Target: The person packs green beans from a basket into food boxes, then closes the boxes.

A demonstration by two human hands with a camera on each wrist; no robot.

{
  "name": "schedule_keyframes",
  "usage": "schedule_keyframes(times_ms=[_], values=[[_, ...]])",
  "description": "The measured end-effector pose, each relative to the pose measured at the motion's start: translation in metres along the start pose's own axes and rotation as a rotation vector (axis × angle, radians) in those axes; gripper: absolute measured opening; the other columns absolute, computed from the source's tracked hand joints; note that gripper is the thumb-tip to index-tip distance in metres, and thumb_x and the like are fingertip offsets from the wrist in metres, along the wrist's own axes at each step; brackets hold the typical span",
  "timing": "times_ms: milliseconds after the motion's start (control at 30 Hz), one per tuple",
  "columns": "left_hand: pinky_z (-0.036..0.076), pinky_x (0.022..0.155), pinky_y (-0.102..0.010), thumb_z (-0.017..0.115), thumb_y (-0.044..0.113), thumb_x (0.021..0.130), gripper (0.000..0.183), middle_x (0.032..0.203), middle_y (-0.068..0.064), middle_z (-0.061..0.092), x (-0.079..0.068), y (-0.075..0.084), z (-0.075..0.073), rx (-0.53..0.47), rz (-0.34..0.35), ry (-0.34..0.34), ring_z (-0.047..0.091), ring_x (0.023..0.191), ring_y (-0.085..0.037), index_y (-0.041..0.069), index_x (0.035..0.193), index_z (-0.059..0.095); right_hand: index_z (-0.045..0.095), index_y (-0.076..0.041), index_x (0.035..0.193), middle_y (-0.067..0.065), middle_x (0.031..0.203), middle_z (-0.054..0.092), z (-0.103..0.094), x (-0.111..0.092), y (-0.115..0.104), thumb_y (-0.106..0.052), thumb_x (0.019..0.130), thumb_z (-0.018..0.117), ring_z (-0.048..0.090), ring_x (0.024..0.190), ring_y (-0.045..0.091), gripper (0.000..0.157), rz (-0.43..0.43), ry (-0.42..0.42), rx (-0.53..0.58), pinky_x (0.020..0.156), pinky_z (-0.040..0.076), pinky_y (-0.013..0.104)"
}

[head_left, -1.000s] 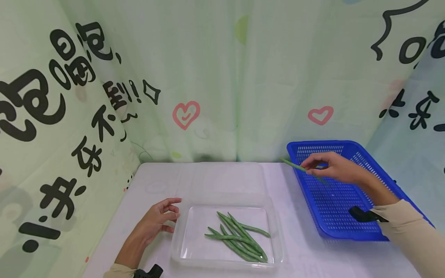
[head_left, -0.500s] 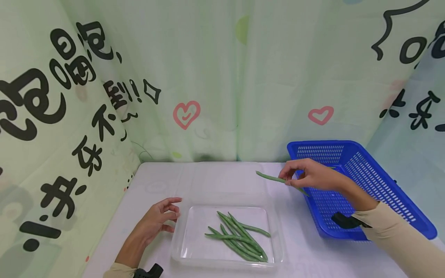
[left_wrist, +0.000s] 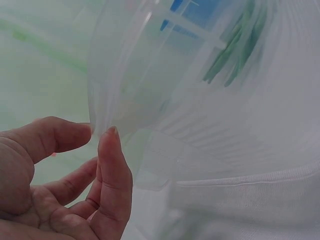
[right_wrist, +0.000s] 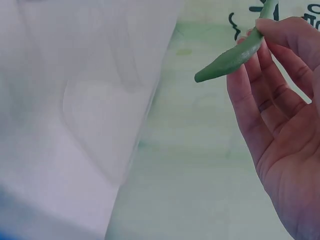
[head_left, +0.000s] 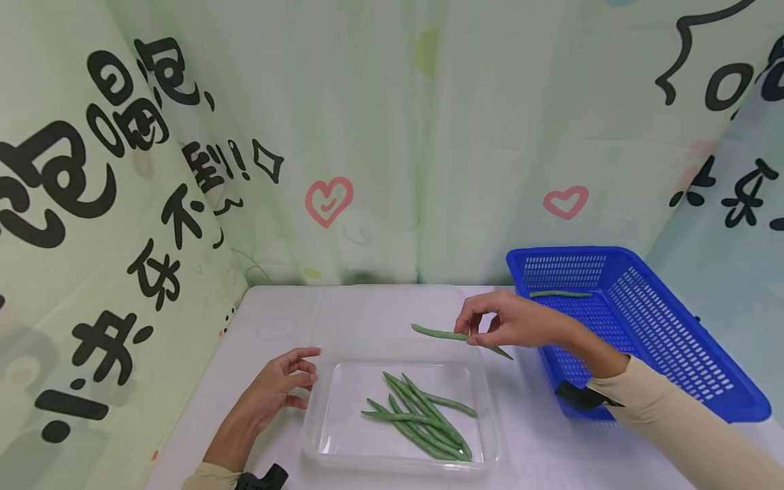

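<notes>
In the head view, my right hand (head_left: 514,320) pinches a single green bean (head_left: 437,333) between thumb and fingers, above the far right part of a clear plastic container (head_left: 398,466). The right wrist view shows that green bean (right_wrist: 230,61) gripped near its middle, one end sticking out. Several green beans (head_left: 422,422) lie in a loose pile inside the container. My left hand (head_left: 278,388) is at the container's left side, its fingers loosely bent and fingertips right at the edge. In the left wrist view, the thumb and a finger lie close beside the clear rim (left_wrist: 107,107).
A blue perforated basket (head_left: 674,340) stands on the right of the white table (head_left: 245,340), with a green bean (head_left: 560,294) at its far end. The container's clear lid (head_left: 392,313) lies folded back behind it. Printed curtains (head_left: 429,136) enclose the table's back and sides.
My right hand has moved left and toward me, carrying the bean out of the blue basket to above the table by the container. The left hand and the bean pile stay put.
</notes>
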State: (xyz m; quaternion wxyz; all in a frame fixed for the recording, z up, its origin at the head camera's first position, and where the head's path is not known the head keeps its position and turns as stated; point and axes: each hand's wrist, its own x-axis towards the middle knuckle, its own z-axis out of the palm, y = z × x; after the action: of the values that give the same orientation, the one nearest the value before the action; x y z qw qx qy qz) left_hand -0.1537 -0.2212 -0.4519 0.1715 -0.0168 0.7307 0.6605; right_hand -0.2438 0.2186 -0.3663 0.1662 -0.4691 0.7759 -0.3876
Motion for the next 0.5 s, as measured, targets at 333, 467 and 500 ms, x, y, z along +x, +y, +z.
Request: schedule_keyframes(times_ms=[333, 467, 500], values=[[0.057, 0.06, -0.028, 0.067, 0.006, 0.092, 0.061, 0.101, -0.002, 0.058, 0.001, -0.001, 0.001, -0.003, 0.0, 0.011, 0.062, 0.087, -0.02, -0.002, 0.148, 0.044, 0.067, -0.019, 0.12, 0.001, 0.113, 0.067, 0.017, 0.012, -0.018, -0.016, 0.097, 0.07, 0.067, 0.102, 0.019, 0.023, -0.04, -0.063, 0.105, 0.08, 0.061, 0.039], [0.057, 0.06, -0.028, 0.067, 0.006, 0.092, 0.061, 0.102, -0.002, 0.058, 0.001, -0.001, 0.0, -0.006, -0.004, 0.01, 0.062, 0.086, -0.02, -0.002, 0.148, 0.044, 0.063, -0.019, 0.126, 0.002, 0.122, 0.064, 0.011, 0.006, -0.012, -0.013, 0.097, 0.069, 0.067, 0.107, 0.02, 0.03, -0.032, -0.035, 0.116, 0.093, 0.057, 0.042], [0.057, 0.06, -0.028, 0.067, 0.006, 0.093, 0.06, 0.102, -0.002, 0.058, 0.001, -0.001, 0.0, -0.005, -0.005, 0.01, 0.062, 0.086, -0.019, -0.001, 0.148, 0.044, 0.063, -0.018, 0.126, 0.003, 0.122, 0.064, 0.008, 0.004, -0.009, -0.012, 0.098, 0.068, 0.068, 0.106, 0.021, 0.03, -0.03, -0.021, 0.112, 0.095, 0.056, 0.042]])
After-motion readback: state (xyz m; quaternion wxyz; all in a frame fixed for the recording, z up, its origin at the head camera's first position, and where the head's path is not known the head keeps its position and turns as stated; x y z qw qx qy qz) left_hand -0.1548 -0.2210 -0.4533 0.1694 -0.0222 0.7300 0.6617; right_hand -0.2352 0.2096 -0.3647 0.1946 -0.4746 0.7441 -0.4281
